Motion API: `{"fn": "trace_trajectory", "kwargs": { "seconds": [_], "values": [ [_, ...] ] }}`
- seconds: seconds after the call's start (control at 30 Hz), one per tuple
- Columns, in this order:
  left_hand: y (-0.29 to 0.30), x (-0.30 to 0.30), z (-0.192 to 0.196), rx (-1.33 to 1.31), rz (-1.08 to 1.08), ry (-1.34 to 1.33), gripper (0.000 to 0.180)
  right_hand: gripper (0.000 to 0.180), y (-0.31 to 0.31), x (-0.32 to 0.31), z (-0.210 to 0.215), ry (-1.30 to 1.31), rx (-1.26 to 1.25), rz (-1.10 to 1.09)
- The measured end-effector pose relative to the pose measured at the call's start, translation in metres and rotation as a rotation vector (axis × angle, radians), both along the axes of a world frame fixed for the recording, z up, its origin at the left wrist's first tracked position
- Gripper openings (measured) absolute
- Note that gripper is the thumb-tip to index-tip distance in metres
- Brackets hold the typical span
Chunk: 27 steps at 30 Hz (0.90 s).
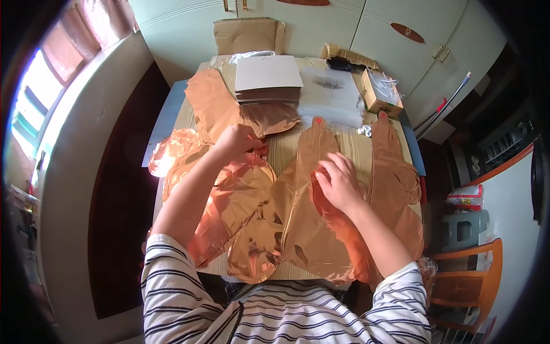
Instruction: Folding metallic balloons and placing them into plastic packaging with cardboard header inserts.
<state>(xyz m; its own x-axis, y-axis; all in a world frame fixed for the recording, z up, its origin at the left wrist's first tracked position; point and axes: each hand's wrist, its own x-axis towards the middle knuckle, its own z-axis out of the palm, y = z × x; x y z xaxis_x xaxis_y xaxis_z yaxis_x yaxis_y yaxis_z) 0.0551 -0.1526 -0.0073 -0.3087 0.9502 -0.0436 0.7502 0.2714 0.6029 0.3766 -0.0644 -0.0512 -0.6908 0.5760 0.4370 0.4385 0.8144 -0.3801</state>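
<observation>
Flat rose-gold foil balloons are spread over the table in front of me. My left hand point(234, 141) is closed on the upper edge of a crumpled, shiny foil balloon point(229, 198), left of the middle. My right hand point(342, 182) is over a long, smoother foil balloon point(312, 212) with a rounded tip. Its fingers are bent and a little apart, with nothing visible between them. Another flat foil balloon point(389, 166) lies at the right, and one more foil piece point(211, 103) stretches toward the back left.
Behind the foil stands a stack of white-topped cards point(268, 73), beside a pile of clear plastic bags point(329, 97). A small open box point(382, 94) with white pieces is at the back right, near small white items point(364, 131). A wooden chair point(467, 281) stands to the right.
</observation>
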Motion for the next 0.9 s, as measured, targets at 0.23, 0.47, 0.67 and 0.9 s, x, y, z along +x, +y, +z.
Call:
{"fn": "trace_trajectory", "kwargs": {
  "seconds": [0.23,0.47,0.67,0.9],
  "values": [
    [0.006,-0.028,-0.015,0.146,-0.023,-0.121,0.026,0.021,0.03,-0.117,-0.007,0.047,-0.21,0.305],
    [0.001,-0.008,-0.02,0.356,-0.295,0.441,0.017,0.026,0.035,-0.168,-0.014,-0.084,-0.207,0.256],
    [-0.006,-0.006,-0.035,0.468,-0.517,0.474,0.02,0.025,0.052,-0.175,-0.026,0.023,-0.333,0.295],
    [0.007,-0.021,-0.061,0.298,-0.364,0.422,0.025,0.017,0.047,-0.17,-0.023,0.167,-0.465,0.273]
  ]
}}
